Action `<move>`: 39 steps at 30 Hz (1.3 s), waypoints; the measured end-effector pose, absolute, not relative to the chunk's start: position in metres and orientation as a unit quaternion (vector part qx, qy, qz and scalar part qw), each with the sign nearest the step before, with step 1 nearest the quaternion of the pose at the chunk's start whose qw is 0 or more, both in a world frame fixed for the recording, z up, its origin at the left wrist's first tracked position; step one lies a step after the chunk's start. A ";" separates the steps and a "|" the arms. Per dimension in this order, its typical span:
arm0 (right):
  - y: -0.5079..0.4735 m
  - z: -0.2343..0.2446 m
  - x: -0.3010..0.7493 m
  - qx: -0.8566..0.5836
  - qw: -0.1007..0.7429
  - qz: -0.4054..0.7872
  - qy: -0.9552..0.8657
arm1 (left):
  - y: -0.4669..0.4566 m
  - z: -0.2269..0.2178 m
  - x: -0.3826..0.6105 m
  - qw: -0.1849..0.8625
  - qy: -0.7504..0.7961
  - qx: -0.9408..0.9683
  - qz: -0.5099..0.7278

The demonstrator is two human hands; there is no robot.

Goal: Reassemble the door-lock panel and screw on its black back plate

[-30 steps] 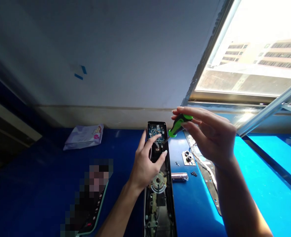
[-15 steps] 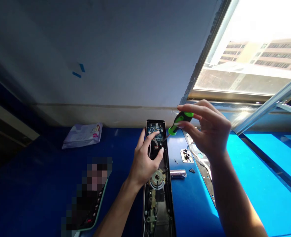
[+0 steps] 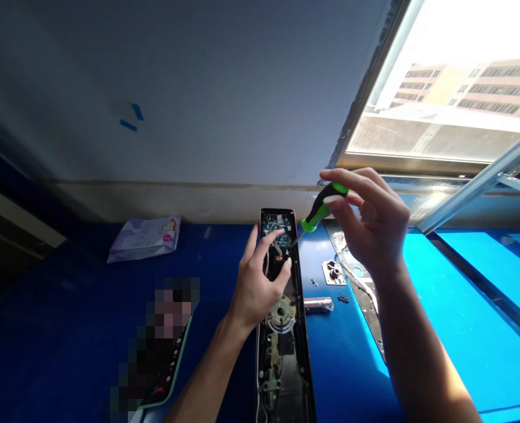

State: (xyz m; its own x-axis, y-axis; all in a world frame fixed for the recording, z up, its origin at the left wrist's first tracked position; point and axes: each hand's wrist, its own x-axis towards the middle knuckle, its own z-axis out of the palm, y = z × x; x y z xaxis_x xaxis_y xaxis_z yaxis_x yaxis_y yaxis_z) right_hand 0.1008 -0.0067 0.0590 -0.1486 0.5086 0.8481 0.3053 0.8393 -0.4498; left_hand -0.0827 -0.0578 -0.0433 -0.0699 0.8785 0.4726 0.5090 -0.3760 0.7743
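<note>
A long, narrow black housing (image 3: 292,352), which looks like an electronic door lock panel, lies open with its inside facing up. At its far end is a blue circuit board (image 3: 288,225) with thin wires, and a round metal part (image 3: 281,312) sits further down. My left hand (image 3: 262,276) lies over the housing, fingers spread and thumb apart, the index fingertip by the board. My right hand (image 3: 369,220) grips a green and black screwdriver (image 3: 319,210), tilted with its shaft reaching down to the housing just below the board. The exact tip contact is too small to tell.
Right of the housing are small screws (image 3: 343,299), a square metal plate (image 3: 334,273), a wrapped cylinder (image 3: 318,305) and a long metal plate (image 3: 368,305) with a white cable. Left lie a purple-white packet (image 3: 144,239) and a partly blurred phone (image 3: 167,364). A wall and window stand behind.
The view has shifted slightly. My right hand and the screwdriver remain angled over the housing, the handle slightly more upright. My left hand stays in place on the housing.
</note>
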 end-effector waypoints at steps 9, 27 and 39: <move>-0.006 0.061 0.103 -0.254 0.602 0.066 -0.754 | -0.056 -0.043 -0.083 0.174 0.522 0.660 0.511; -0.009 0.061 0.103 -0.208 0.530 0.180 -0.802 | -0.056 -0.043 -0.084 0.173 0.525 0.662 0.507; -0.014 0.065 0.103 -0.215 0.537 0.218 -0.786 | -0.056 -0.046 -0.084 0.172 0.526 0.657 0.512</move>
